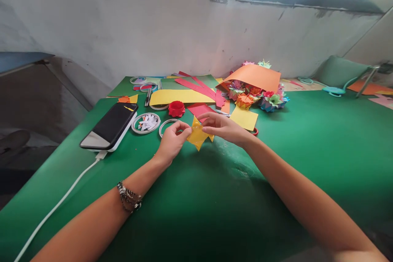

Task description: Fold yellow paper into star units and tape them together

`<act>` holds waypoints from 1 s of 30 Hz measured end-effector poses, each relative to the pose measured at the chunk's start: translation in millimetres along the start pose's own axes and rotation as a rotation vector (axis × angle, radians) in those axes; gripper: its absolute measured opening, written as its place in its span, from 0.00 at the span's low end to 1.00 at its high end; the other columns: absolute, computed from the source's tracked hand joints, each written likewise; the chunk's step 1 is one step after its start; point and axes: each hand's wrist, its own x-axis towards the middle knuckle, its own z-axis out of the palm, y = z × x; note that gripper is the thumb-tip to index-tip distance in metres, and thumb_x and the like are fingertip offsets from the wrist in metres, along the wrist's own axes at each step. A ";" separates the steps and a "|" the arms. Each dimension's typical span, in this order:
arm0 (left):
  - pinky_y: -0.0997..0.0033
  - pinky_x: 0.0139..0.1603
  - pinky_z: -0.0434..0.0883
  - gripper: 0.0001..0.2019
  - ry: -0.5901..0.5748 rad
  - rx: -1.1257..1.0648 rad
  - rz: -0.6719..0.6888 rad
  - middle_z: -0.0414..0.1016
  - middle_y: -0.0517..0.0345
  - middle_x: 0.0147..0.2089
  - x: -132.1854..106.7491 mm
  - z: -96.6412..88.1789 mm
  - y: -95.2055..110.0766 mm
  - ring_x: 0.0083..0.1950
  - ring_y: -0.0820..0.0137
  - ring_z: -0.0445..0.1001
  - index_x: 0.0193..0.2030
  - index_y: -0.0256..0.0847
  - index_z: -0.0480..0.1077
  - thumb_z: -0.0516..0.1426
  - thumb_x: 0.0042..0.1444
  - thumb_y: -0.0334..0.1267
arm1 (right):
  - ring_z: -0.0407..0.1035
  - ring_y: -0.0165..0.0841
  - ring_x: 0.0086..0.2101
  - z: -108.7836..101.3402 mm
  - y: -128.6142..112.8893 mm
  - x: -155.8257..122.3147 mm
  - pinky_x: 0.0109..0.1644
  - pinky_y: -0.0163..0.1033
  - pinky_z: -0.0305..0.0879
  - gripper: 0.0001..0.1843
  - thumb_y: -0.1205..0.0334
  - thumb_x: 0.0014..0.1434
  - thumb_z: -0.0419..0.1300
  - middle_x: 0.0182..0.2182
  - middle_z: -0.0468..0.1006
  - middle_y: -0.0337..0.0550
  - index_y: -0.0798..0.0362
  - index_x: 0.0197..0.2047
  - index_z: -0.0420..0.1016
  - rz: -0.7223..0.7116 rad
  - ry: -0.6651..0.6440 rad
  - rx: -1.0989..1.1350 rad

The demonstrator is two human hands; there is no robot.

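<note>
A folded yellow paper piece (198, 136) is held just above the green table cover (215, 204), between both hands. My left hand (172, 139) pinches its left side with thumb and fingers closed. My right hand (222, 127) grips its top right edge, fingers pressed together. A beaded bracelet (129, 197) sits on my left wrist.
A phone (109, 126) on a white cable (58, 202) lies at left. Tape rings (145, 123), a red paper flower (176, 108), coloured paper strips and sheets (184, 96) and a heap of paper flowers (260, 96) under an orange sheet (256, 77) fill the far side. A wall stands behind.
</note>
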 end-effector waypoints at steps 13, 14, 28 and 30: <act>0.74 0.34 0.68 0.13 -0.263 -0.287 -0.183 0.73 0.59 0.34 4.0 -5.8 3.1 0.28 0.76 0.70 0.34 0.39 0.72 0.56 0.45 0.45 | 0.65 0.24 0.28 -2.7 10.9 -4.6 0.29 0.31 0.61 0.13 0.69 0.49 0.54 0.27 0.69 0.35 0.54 0.41 0.65 -0.080 0.200 0.124; 0.74 0.35 0.68 0.13 -0.276 -0.266 -0.174 0.73 0.59 0.33 4.6 -6.7 2.8 0.27 0.76 0.69 0.34 0.39 0.72 0.57 0.44 0.44 | 0.65 0.24 0.28 -3.0 11.1 -4.9 0.30 0.31 0.61 0.13 0.69 0.49 0.54 0.27 0.69 0.35 0.54 0.41 0.65 -0.075 0.225 0.123; 0.75 0.32 0.65 0.11 -0.279 -0.022 -0.121 0.71 0.60 0.29 7.4 -4.6 -3.4 0.25 0.78 0.65 0.31 0.38 0.73 0.60 0.42 0.43 | 0.63 0.25 0.27 4.1 11.5 -5.4 0.29 0.31 0.59 0.09 0.66 0.53 0.51 0.26 0.68 0.35 0.54 0.40 0.64 -0.046 0.192 0.088; 0.76 0.31 0.64 0.11 -0.257 -0.011 -0.104 0.70 0.61 0.27 7.9 -4.9 -3.7 0.25 0.78 0.64 0.31 0.38 0.73 0.60 0.42 0.43 | 0.63 0.25 0.28 4.8 11.7 -5.6 0.29 0.31 0.59 0.09 0.63 0.55 0.50 0.28 0.69 0.37 0.53 0.40 0.65 -0.030 0.180 0.100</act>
